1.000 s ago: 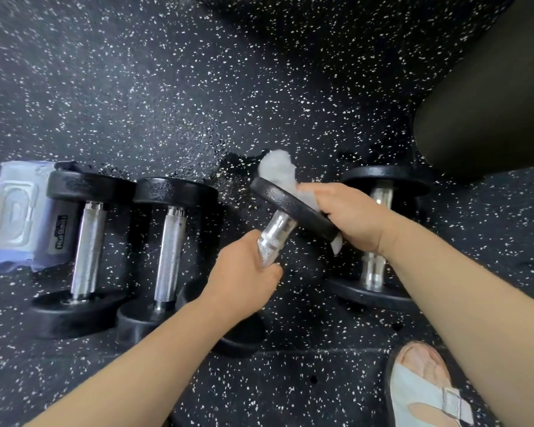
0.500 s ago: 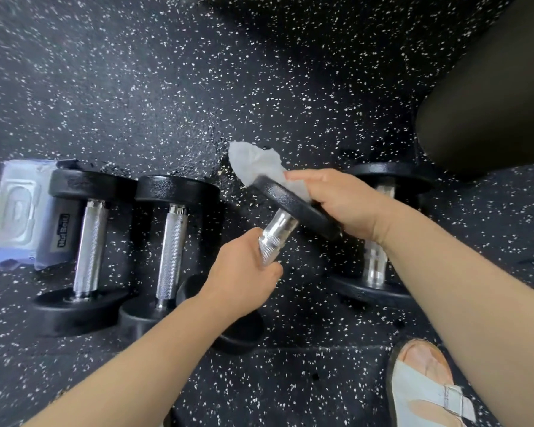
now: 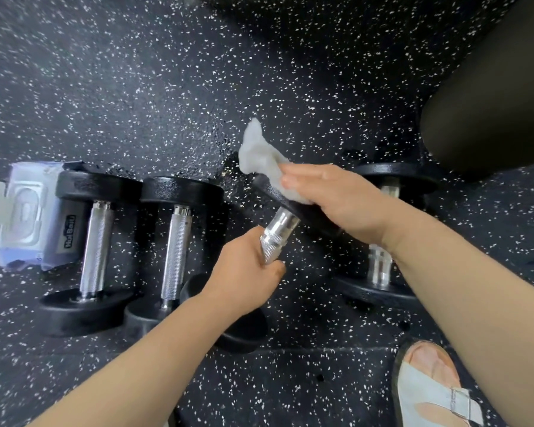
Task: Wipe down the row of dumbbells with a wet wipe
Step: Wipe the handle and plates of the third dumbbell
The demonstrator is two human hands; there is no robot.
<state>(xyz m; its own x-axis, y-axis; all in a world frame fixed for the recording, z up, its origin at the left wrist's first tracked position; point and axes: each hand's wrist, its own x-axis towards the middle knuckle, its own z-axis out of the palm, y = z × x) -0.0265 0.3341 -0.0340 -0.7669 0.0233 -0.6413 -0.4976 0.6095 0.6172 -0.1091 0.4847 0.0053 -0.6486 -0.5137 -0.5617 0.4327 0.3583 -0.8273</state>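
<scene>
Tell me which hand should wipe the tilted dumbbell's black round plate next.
Right. The right hand presses the crumpled white wet wipe onto the raised black round plate, while the left hand grips the knurled silver metal handle, steadying it.

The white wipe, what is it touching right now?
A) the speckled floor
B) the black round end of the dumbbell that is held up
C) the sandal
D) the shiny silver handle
B: the right hand presses the wipe onto the black end plate, while the left hand grips the silver handle below it.
</scene>
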